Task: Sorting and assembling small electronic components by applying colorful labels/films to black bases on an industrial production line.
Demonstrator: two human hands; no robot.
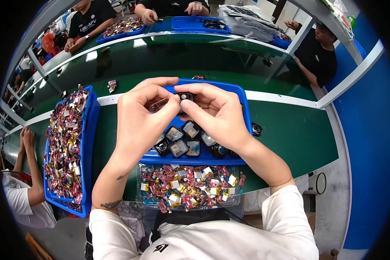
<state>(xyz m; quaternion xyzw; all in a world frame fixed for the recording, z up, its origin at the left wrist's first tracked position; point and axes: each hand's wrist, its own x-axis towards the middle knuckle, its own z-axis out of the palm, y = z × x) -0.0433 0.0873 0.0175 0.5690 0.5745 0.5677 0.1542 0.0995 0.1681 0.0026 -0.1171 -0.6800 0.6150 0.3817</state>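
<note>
Above the blue tray my two hands meet. My left hand and my right hand pinch a small black watch case between thumbs and fingertips. A red circuit board shows by the left fingers; how it is held is partly hidden. Below the hands, several square black watch cases lie in the tray, some with pale insides facing up. Nearest my body, a clear plastic tray is heaped with red circuit boards wired to small silver-and-yellow batteries.
A long blue bin piled with circuit boards stands at the left. Right of the tray lies a black watch part. Beyond the white rail runs a green conveyor with scattered parts. Co-workers sit along the far side, left and right.
</note>
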